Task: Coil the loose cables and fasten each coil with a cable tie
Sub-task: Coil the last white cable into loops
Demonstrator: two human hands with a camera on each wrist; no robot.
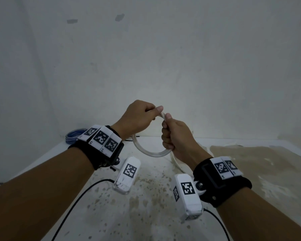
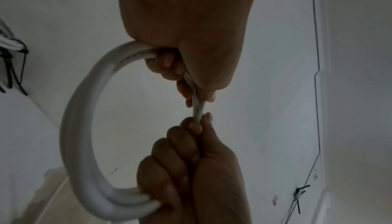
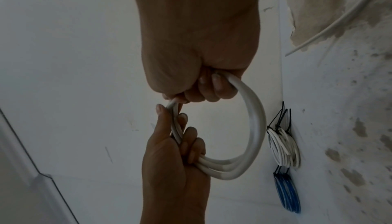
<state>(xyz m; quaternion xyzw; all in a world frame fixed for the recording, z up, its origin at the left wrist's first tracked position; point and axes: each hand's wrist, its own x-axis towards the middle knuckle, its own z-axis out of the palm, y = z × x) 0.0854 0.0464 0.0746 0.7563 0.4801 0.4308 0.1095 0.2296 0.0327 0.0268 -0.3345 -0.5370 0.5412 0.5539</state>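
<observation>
Both hands fisted on one thick white cable coil (image 1: 150, 150), held up above the stained white table (image 1: 146, 197): left hand (image 1: 137, 117) wraps the coil's top, right hand (image 1: 174, 136) its right side. Loose tail drops from the coil to the table. Left wrist view: right hand (image 2: 191, 169) below the coil (image 2: 78, 127), fingers curled tight. Right wrist view: tied white cable bundle (image 3: 284, 147) and tied blue cable bundle (image 3: 287, 192) lie right of the coil (image 3: 252, 130), by the wall.
</observation>
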